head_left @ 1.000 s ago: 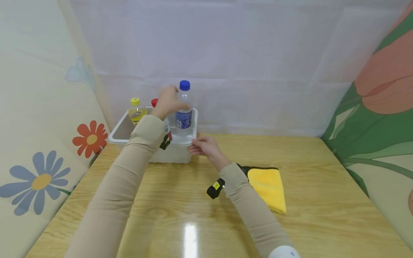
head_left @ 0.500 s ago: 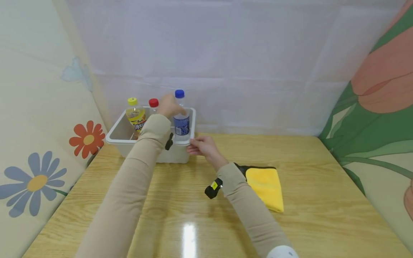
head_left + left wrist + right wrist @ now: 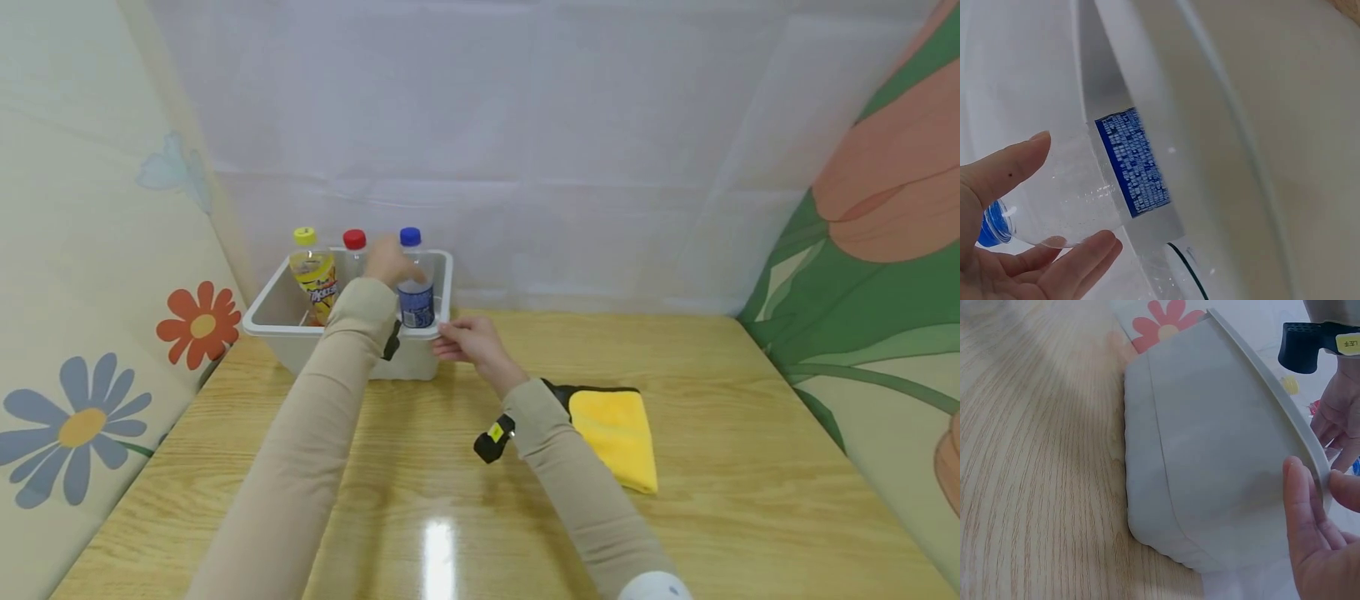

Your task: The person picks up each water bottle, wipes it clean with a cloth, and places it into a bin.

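**Bottle held in bin, rim steadied**

Nearest the wearer, right of the right forearm, a folded yellow cloth [image 3: 617, 437] lies flat on the wooden bench [image 3: 465, 517], well apart from both hands.

Item 1. Right hand [image 3: 467, 340]: thumb and fingers pinch the near right corner of the rim of the white bin [image 3: 288, 321], holding it against the bench.

Item 2. Left hand [image 3: 390, 260]: reaches over the rim, fingers curled round the upper body of the blue-capped water bottle [image 3: 415, 287]. That bottle stands upright inside the bin at its right end, close to the wall, blue label facing out. Whether its base is on the floor of the bin cannot be told.

Item 3. Beyond the left hand, further left in the bin: a red-capped bottle [image 3: 354, 242], largely hidden behind the hand, and a yellow-capped bottle [image 3: 314, 275] of yellow drink, both upright.

Handling note: judged best to keep the bottle vertical, clear of the red-capped neighbour, and to loosen the fingers only once it stands firm; the rim grip should hold until then.
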A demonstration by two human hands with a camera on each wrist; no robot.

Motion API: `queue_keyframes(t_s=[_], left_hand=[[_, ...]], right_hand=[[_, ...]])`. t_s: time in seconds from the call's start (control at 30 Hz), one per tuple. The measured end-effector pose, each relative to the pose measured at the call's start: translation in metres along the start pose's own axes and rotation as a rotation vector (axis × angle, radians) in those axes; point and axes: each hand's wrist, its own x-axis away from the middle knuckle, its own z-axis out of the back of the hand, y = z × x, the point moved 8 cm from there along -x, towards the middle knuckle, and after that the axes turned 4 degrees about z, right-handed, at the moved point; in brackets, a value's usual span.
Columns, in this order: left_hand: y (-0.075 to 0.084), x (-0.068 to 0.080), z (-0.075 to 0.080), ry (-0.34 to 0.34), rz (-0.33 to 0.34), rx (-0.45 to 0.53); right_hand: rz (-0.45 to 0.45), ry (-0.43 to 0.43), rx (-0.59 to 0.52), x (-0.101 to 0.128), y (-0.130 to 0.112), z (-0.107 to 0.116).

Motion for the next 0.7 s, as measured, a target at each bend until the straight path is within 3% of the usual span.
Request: queue_keyframes(t_s=[0.7], left_hand=[[-0.0007, 0.0078, 0.002, -0.021, -0.037, -0.046]], right_hand=[[0.011, 0.003, 0.017, 0.0003, -0.0041, 0.0017]])
